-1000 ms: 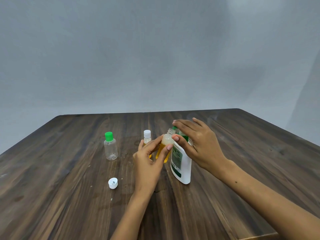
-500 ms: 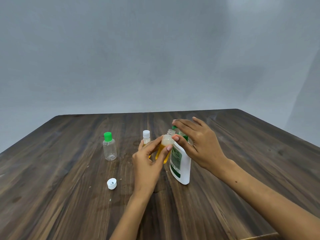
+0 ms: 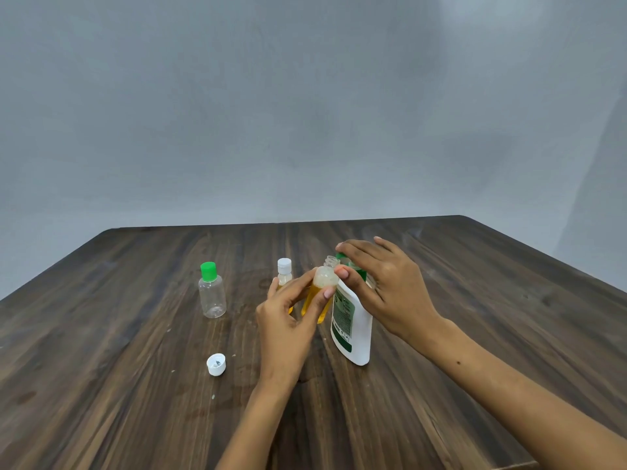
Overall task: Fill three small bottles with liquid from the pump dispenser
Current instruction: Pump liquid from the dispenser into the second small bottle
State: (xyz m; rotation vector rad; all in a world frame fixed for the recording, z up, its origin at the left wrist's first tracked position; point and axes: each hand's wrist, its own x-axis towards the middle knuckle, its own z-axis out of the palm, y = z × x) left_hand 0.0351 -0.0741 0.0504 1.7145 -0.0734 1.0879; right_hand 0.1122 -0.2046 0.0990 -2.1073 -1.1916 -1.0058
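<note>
My left hand [image 3: 288,320] grips a small uncapped bottle [image 3: 320,293] holding yellow liquid, tilted with its open neck up against the green pump spout. The white pump dispenser [image 3: 351,330] stands on the table just right of that bottle. My right hand [image 3: 383,283] lies over the green pump head with fingers nearly straight and the thumb beside the dispenser's shoulder. Behind my left hand stands a white-capped small bottle [image 3: 284,271] with yellow liquid. A clear small bottle with a green cap [image 3: 211,293] stands to the left.
A loose white cap [image 3: 216,363] lies on the dark wooden table [image 3: 118,385] in front of the green-capped bottle. A plain grey wall rises behind the table's far edge. The near edge shows at lower right.
Both hands keep the same hold; the scene has only shifted slightly in the view. No clear change in the liquid level.
</note>
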